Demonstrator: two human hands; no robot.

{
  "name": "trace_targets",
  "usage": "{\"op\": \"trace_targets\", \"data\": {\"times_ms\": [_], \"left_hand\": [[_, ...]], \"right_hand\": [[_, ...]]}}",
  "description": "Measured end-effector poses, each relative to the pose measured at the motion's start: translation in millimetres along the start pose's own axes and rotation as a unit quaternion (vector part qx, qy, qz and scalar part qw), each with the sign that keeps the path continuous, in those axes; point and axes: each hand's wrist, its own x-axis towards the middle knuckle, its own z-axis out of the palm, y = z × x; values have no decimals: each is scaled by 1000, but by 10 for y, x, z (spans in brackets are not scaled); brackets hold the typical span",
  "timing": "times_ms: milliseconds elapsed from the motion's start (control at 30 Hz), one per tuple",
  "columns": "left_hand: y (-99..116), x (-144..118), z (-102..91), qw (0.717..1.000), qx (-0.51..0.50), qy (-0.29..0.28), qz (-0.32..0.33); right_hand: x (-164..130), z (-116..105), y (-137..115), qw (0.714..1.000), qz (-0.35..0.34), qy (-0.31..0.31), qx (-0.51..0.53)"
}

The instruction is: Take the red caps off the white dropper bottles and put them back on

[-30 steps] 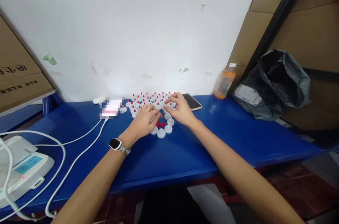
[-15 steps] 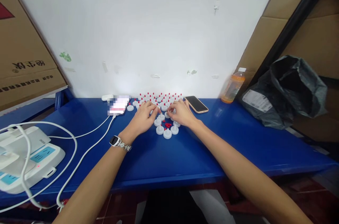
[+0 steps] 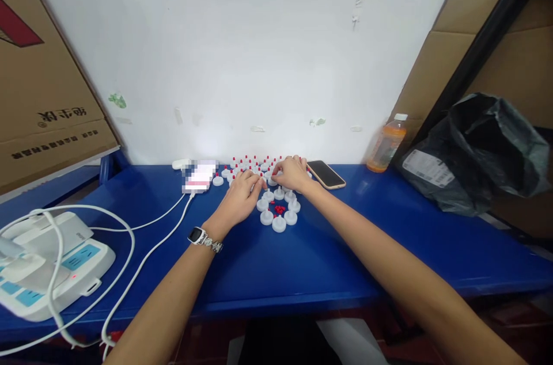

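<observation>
My L hand (image 3: 241, 193) & R hand (image 3: 292, 174) curl among white caps (image 3: 279, 225); can't tell if either's gripping. Red bits (image 3: 280, 210) sit mid-ring, prob for easy reach w/ both.

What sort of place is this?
Likely a makeshift work corner, perhaps in a workshop or storeroom: many small white caps set out on a blue table, with printed cardboard at the left.
</observation>
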Motion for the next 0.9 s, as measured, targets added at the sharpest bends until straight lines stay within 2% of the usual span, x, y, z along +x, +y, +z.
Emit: {"op": "trace_targets", "data": {"times_ms": [67, 133, 233, 367, 533, 700, 767, 900], "left_hand": [[3, -2, 2, 1000, 0, -1, 2], [18, -4, -2, 1000, 0, 5, 4], [76, -5, -10, 999, -4, 38, 10], [211, -14, 16, 997, -27, 72, 21], [339, -29, 82, 998, 9, 22, 52], [325, 5, 153, 989, 90, 3, 117], [324, 29, 178, 991, 74, 9, 108], [392, 74, 199, 998, -20, 45, 30]], "right_hand": [[12, 5, -1, 1000, -4, 3, 11], [-42, -38, 15, 998, -16, 38, 44], [-219, -168, 54, 983, -64, 87, 151], [-518, -312, 76, 951, -123, 74, 273], [-774, -320, 28, 938, -143, 64, 308], [-851, -338, -26, 923, -129, 46, 361], [-858, -372, -41, 921, -139, 67, 358], [-858, -424, -73, 925, -170, 129, 313]]}}
